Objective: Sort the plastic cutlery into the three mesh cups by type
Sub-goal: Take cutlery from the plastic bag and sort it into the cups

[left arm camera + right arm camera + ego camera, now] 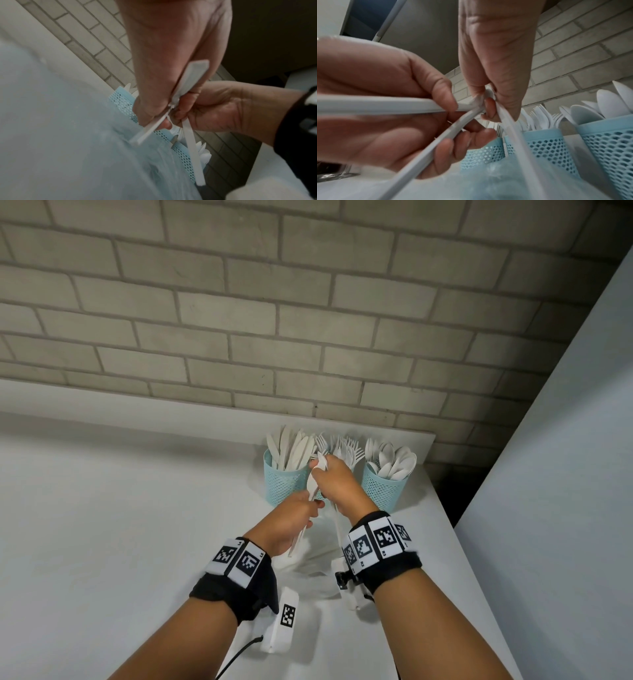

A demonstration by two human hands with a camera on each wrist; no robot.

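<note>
Three light-blue mesh cups stand at the back of the white table (137, 508): the left cup (282, 486) holds knives (291, 448), the middle one holds forks (346, 448), and the right cup (383, 487) holds spoons (390, 458). In front of the middle cup, my left hand (294, 518) grips a small bundle of white cutlery handles (376, 104). My right hand (334, 477) reaches over it and pinches the head end of one piece, whose handle (192, 148) hangs down. Fingers hide the heads, so the type is unclear.
A crumpled clear plastic bag (318, 563) lies on the table under my hands. A brick wall (239, 320) runs behind the cups. The table's right edge (455, 542) meets a tall white panel (565, 440) across a dark gap.
</note>
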